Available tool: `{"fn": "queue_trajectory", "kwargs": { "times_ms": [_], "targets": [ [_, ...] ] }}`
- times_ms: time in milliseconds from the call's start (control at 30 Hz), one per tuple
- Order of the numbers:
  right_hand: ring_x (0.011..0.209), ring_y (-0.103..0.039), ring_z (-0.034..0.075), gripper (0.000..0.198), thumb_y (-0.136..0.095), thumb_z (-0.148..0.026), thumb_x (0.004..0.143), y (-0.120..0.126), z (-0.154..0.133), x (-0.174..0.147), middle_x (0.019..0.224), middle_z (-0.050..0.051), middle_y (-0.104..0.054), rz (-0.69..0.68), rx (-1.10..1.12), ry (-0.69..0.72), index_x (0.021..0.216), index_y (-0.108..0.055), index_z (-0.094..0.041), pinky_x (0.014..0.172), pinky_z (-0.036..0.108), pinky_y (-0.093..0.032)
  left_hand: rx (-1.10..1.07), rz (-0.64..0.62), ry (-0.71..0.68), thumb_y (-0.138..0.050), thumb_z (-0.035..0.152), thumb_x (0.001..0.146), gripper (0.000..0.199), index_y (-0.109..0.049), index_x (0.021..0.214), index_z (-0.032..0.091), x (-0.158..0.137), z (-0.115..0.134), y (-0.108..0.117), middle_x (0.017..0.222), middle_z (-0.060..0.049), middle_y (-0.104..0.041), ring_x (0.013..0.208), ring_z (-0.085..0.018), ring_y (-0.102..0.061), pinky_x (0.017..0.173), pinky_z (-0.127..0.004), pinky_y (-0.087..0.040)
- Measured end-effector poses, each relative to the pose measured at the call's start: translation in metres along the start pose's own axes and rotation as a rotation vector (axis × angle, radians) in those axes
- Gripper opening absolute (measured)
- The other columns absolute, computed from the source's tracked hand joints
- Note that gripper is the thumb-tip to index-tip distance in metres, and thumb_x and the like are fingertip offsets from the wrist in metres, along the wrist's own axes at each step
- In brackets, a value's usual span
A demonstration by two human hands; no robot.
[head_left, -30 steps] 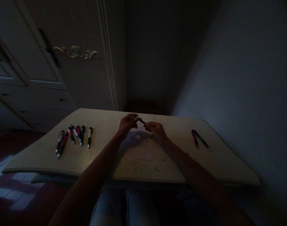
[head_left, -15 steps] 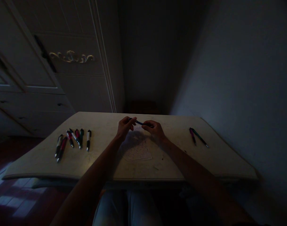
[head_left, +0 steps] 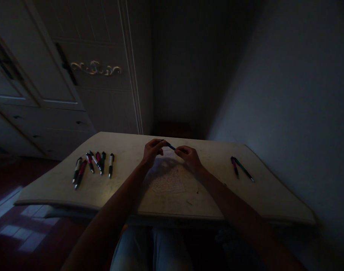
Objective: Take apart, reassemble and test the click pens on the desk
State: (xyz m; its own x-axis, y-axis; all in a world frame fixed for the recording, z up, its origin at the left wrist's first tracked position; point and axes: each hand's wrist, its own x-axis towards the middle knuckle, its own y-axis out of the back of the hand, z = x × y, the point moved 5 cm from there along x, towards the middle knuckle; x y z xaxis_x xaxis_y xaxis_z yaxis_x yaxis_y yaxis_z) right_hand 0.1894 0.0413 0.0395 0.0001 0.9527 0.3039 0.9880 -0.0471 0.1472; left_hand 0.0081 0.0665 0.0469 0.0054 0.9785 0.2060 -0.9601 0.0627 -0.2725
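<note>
A dark blue pen (head_left: 171, 146) is held above the table between my two hands, slanting down to the right. My left hand (head_left: 152, 151) pinches its upper left end. Fingertips of my right hand (head_left: 189, 156) close around the lower right end. Both ends are partly hidden by fingers. Under the hands a sheet of paper with writing (head_left: 168, 183) lies on the table, partly in shadow.
On the table (head_left: 127, 195), several pens lie at the left, among them a white and black pen (head_left: 111, 165). At the right lie a purple pen (head_left: 234, 167) and a green pen (head_left: 244, 169). A cabinet (head_left: 104, 101) stands behind left, a wall (head_left: 287, 94) at right.
The view has turned slightly, so the table and pens appear shifted to the right. Both hands still hold the blue pen, which slants a little more steeply, with more of its middle showing.
</note>
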Motion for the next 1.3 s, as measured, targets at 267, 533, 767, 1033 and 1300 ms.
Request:
{"fn": "queue_trajectory", "kwargs": {
  "times_ms": [267,533,767,1033,1300],
  "targets": [
    [0.071,-0.058,0.018,0.027,-0.074,-0.041,0.064,0.002,0.001,0.001,0.075,0.003,-0.065,0.054,0.0,0.024,0.077,-0.068,-0.018,0.068,0.03,-0.047,-0.004,0.103,0.005,-0.071,0.047,0.069,0.035,-0.056,0.071,0.016,0.002,0.004,0.008,0.067,-0.001,-0.065,0.039,-0.005,-0.044,0.04,-0.021,-0.034],
    [0.078,-0.062,0.019,0.022,-0.07,-0.038,0.072,0.019,-0.011,0.007,0.084,0.005,-0.069,-0.006,-0.16,0.144,0.081,-0.07,-0.018,0.075,0.033,-0.047,0.01,0.088,-0.04,-0.071,0.041,0.067,0.03,-0.056,0.073,0.016,0.006,0.0,0.01,0.068,0.001,-0.062,0.04,-0.005,-0.046,0.04,-0.021,-0.036],
    [0.087,-0.061,0.023,0.006,-0.071,-0.021,0.074,0.028,-0.016,0.009,0.087,0.006,-0.072,-0.074,-0.484,0.328,0.08,-0.073,-0.023,0.084,0.038,-0.044,0.056,0.068,-0.036,-0.073,0.04,0.066,0.03,-0.057,0.073,0.016,0.004,0.001,0.009,0.068,-0.001,-0.066,0.037,-0.006,-0.048,0.04,-0.022,-0.038],
    [0.085,-0.06,0.022,0.01,-0.071,-0.016,0.076,0.033,-0.011,0.013,0.087,0.005,-0.072,-0.156,-0.565,0.339,0.081,-0.075,-0.024,0.083,0.036,-0.043,0.188,0.036,-0.062,-0.071,0.038,0.069,0.026,-0.058,0.07,0.015,0.003,0.0,0.009,0.067,-0.004,-0.067,0.038,-0.007,-0.049,0.04,-0.021,-0.038],
    [0.085,-0.061,0.022,0.013,-0.071,-0.013,0.073,0.039,-0.003,0.017,0.085,0.005,-0.072,-0.162,-0.569,0.315,0.079,-0.076,-0.024,0.082,0.036,-0.044,0.232,0.01,-0.055,-0.069,0.037,0.069,0.023,-0.06,0.069,0.015,0.004,-0.002,0.009,0.066,-0.005,-0.067,0.04,-0.008,-0.049,0.041,-0.022,-0.038]
  ]
}}
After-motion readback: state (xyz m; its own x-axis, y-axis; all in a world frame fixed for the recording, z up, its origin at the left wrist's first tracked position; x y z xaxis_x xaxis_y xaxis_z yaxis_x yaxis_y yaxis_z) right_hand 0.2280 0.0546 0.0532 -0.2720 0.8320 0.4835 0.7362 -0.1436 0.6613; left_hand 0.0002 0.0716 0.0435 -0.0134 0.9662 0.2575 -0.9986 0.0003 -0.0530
